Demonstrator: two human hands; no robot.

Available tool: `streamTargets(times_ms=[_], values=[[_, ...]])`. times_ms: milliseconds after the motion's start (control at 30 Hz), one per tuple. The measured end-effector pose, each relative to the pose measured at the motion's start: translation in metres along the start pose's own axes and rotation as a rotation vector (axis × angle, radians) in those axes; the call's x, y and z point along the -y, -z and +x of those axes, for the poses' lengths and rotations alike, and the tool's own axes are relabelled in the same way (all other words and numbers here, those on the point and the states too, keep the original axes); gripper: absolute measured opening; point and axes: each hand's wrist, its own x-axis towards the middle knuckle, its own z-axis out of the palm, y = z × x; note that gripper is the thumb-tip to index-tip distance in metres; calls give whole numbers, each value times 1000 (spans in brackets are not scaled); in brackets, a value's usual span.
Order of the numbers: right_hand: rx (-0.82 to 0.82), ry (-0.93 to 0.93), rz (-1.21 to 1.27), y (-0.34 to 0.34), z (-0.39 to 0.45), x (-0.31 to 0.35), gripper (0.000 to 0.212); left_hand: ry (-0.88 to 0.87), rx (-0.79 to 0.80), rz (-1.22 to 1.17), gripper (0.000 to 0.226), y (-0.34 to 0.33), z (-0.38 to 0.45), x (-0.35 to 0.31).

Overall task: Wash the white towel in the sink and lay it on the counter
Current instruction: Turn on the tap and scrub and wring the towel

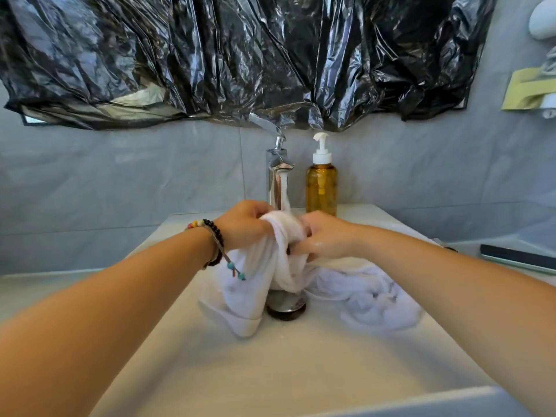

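Nearest me, two bare forearms reach away from the near corners and meet at the middle of a pale sink, the largest thing in view. Inside its basin lies the white towel, wet and crumpled, its long axis running left to right across the drain, with one loose end sagging near left and a larger heap at the right. Its middle is bunched up under the stream from the faucet at the far rim. My left hand grips that bunch from the left; my right hand grips it from the right, so both hands are clamped on the towel, nearly touching. An amber soap bottle stands just right of the faucet. I judge the scrubbing unfinished; bare counter lies left.
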Motion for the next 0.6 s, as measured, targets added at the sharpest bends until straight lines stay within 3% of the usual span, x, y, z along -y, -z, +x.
streamTargets(times_ms=[67, 133, 200, 333, 433, 533, 600], values=[[-110, 7, 124, 21, -4, -3, 22, 9, -76, 77, 7, 8, 1, 2], [-305, 75, 200, 44, -12, -2, 12, -8, -53, 224, 26, 10, -2, 3], [-468, 111, 307, 62, -20, -2, 8, 11, 52, 334, 35, 4, -5, -1], [-675, 4, 514, 80, -26, -5, 20, 42, 314, 244, 19, -7, -11, -4], [-527, -169, 324, 67, -21, -13, 17, -1, 287, 153, 15, -13, -8, 5], [-164, -210, 130, 33, -7, -26, 19, -54, 40, 147, 15, -25, -1, 17], [26, -237, -21, 10, 0, -30, 20, -56, -17, 245, 15, -39, 3, 22]])
